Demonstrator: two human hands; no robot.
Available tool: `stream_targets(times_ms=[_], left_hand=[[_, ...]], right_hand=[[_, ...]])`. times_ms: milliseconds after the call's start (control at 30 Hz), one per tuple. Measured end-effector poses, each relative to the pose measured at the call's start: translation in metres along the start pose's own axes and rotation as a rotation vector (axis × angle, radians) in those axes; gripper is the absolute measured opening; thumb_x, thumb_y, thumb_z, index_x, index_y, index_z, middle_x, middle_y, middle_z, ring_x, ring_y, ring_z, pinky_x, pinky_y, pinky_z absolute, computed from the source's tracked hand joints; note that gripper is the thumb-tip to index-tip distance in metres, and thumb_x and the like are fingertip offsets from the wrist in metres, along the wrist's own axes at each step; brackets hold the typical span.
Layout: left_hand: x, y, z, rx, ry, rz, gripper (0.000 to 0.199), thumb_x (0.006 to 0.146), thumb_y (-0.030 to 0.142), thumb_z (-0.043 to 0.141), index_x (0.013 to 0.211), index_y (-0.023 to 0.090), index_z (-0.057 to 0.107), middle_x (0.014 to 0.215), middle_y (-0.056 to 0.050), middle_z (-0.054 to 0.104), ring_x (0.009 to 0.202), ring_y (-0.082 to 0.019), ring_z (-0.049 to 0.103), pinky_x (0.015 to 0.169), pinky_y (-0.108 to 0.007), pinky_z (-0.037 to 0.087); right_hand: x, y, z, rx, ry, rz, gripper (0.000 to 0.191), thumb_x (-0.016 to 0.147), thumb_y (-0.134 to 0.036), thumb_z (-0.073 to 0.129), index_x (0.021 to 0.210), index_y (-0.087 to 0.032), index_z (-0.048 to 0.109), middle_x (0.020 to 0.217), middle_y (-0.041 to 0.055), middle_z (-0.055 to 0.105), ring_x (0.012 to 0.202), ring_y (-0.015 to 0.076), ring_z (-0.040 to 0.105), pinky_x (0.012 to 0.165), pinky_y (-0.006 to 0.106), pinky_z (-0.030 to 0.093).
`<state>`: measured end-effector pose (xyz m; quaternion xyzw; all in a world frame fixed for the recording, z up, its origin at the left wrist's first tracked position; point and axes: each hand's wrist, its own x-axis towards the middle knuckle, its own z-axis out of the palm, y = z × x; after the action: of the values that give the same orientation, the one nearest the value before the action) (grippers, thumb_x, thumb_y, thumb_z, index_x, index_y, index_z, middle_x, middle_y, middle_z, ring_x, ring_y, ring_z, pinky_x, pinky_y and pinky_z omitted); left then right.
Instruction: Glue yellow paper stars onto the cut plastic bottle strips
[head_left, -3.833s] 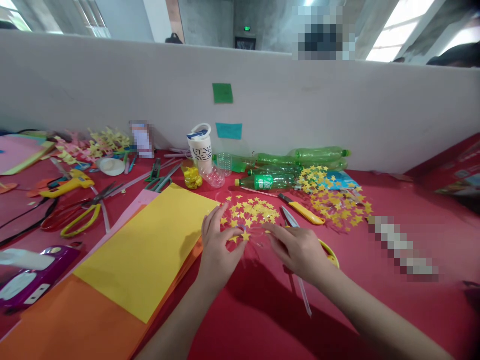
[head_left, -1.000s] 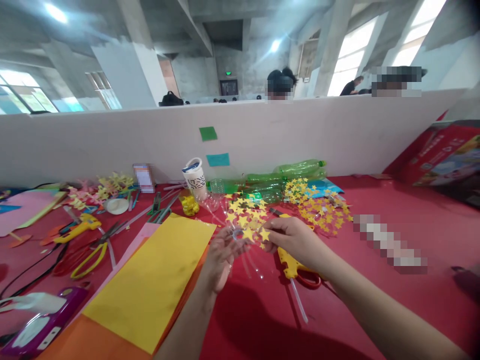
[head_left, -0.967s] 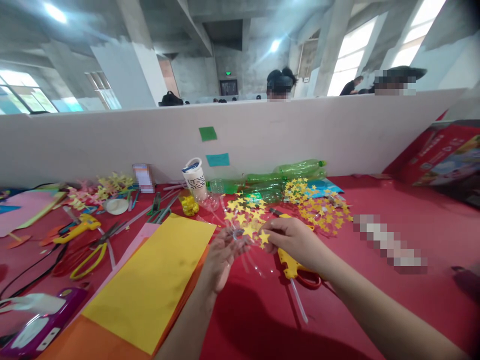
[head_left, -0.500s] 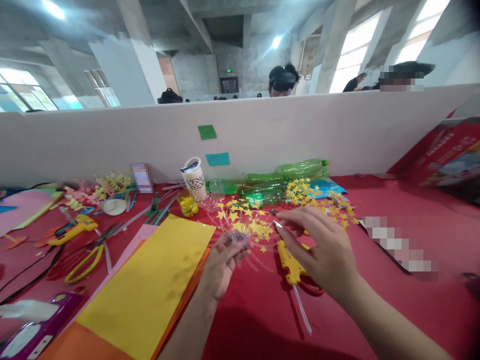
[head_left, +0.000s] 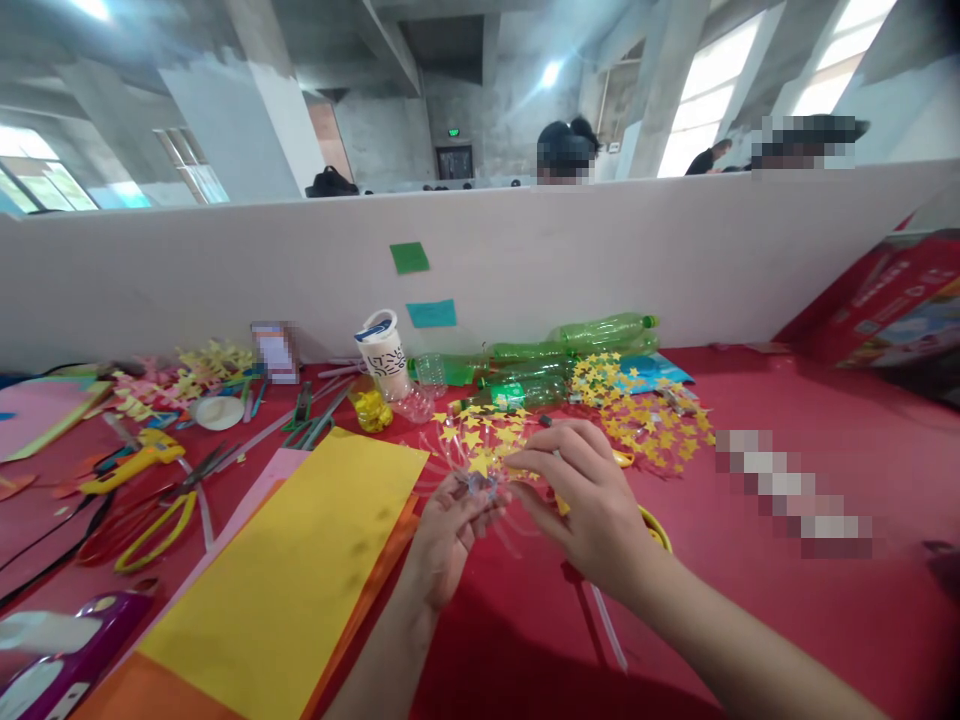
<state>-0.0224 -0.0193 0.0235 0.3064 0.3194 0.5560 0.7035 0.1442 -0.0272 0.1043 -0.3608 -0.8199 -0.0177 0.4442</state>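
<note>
My left hand point(head_left: 450, 535) is closed around the clear ring of a cut plastic bottle top point(head_left: 481, 486). Thin transparent strips fan out from that piece, and yellow stars point(head_left: 480, 440) sit among and on them. Curved over its right side is my right hand point(head_left: 585, 490), thumb and index fingertips a little apart beside the stars. I see nothing clearly held between them. Under the right hand, a yellow glue gun is mostly hidden, with its clear glue stick point(head_left: 609, 628) poking out below. A yellow scissor handle point(head_left: 656, 528) shows beside the wrist.
Loose yellow stars point(head_left: 660, 425) lie at the back right, near green bottles point(head_left: 525, 388). Behind stand a white cup point(head_left: 382, 355) and a low partition point(head_left: 525, 250). Yellow paper point(head_left: 292, 570), scissors point(head_left: 169, 530) and another glue gun point(head_left: 135, 462) are on the left.
My right hand has moved left, from above the glue gun to beside the starred plastic piece, and now covers most of the gun. The left hand keeps its hold.
</note>
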Motion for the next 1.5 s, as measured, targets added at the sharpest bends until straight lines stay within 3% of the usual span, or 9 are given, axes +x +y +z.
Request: stream_targets(times_ms=[367,700,900,967,1067,1233,1333,1500], left_hand=[[-0.002,-0.004,0.0,-0.012,0.002,-0.016,0.018,0.073,0.016,0.072,0.085,0.017,0.058,0.086,-0.002,0.069,0.08,-0.016,0.068,0.078,-0.029,0.052],[-0.001,-0.006,-0.003,-0.108,-0.023,0.009,0.021,0.075,0.012,0.069,0.09,0.019,0.056,0.087,-0.003,0.069,0.083,-0.016,0.068,0.081,-0.031,0.051],[-0.001,-0.004,-0.008,-0.14,0.013,0.023,0.019,0.074,0.011,0.07,0.086,0.019,0.058,0.078,0.001,0.067,0.077,-0.013,0.067,0.078,-0.027,0.052],[-0.001,-0.003,-0.01,-0.136,0.008,0.031,0.016,0.073,0.012,0.07,0.083,0.019,0.059,0.083,0.001,0.067,0.08,-0.014,0.067,0.08,-0.028,0.052],[-0.003,-0.003,-0.01,-0.114,-0.017,0.054,0.014,0.072,0.014,0.071,0.081,0.018,0.061,0.093,-0.001,0.068,0.086,-0.017,0.066,0.084,-0.033,0.052],[-0.003,-0.004,-0.013,-0.077,0.028,0.045,0.017,0.067,0.011,0.071,0.08,0.019,0.063,0.078,0.0,0.067,0.083,-0.017,0.065,0.081,-0.03,0.051],[-0.003,-0.005,-0.013,-0.064,0.052,0.038,0.022,0.063,0.013,0.074,0.083,0.019,0.064,0.083,-0.002,0.068,0.084,-0.017,0.065,0.08,-0.028,0.051],[-0.004,-0.003,-0.004,-0.092,0.155,0.057,0.03,0.057,0.01,0.075,0.082,0.021,0.063,0.083,0.003,0.069,0.073,-0.011,0.065,0.068,-0.02,0.049]], right_hand=[[0.002,-0.004,0.0,0.075,0.078,0.029,0.009,0.086,-0.014,0.057,0.087,-0.022,0.062,0.084,0.0029,0.058,0.083,0.0183,0.05,0.076,0.035,0.042],[-0.002,-0.005,0.0,-0.022,0.057,0.014,0.021,0.084,-0.018,0.058,0.104,-0.023,0.061,0.091,0.0051,0.059,0.088,0.0212,0.052,0.08,0.039,0.042],[-0.005,-0.007,-0.007,-0.02,0.017,-0.029,0.031,0.081,-0.016,0.06,0.111,-0.023,0.057,0.096,0.0058,0.059,0.091,0.0222,0.051,0.085,0.042,0.042],[-0.007,-0.007,-0.01,-0.024,0.019,-0.041,0.031,0.08,-0.015,0.061,0.111,-0.022,0.057,0.098,0.0058,0.059,0.093,0.0225,0.05,0.087,0.043,0.041],[-0.01,-0.006,-0.013,-0.022,0.014,-0.045,0.03,0.08,-0.015,0.062,0.108,-0.022,0.057,0.097,0.0056,0.058,0.094,0.0224,0.049,0.088,0.044,0.041],[-0.012,-0.011,-0.01,-0.035,0.018,-0.037,0.013,0.079,-0.018,0.063,0.091,-0.022,0.06,0.093,0.0043,0.056,0.091,0.0215,0.047,0.093,0.046,0.039],[-0.015,-0.014,-0.004,-0.06,0.014,-0.02,0.008,0.079,-0.017,0.063,0.086,-0.022,0.061,0.094,0.0045,0.054,0.093,0.0221,0.046,0.096,0.048,0.036],[-0.018,-0.016,0.006,-0.052,0.059,-0.04,0.006,0.08,-0.016,0.062,0.079,-0.021,0.061,0.094,0.0033,0.053,0.091,0.0207,0.044,0.095,0.05,0.034]])
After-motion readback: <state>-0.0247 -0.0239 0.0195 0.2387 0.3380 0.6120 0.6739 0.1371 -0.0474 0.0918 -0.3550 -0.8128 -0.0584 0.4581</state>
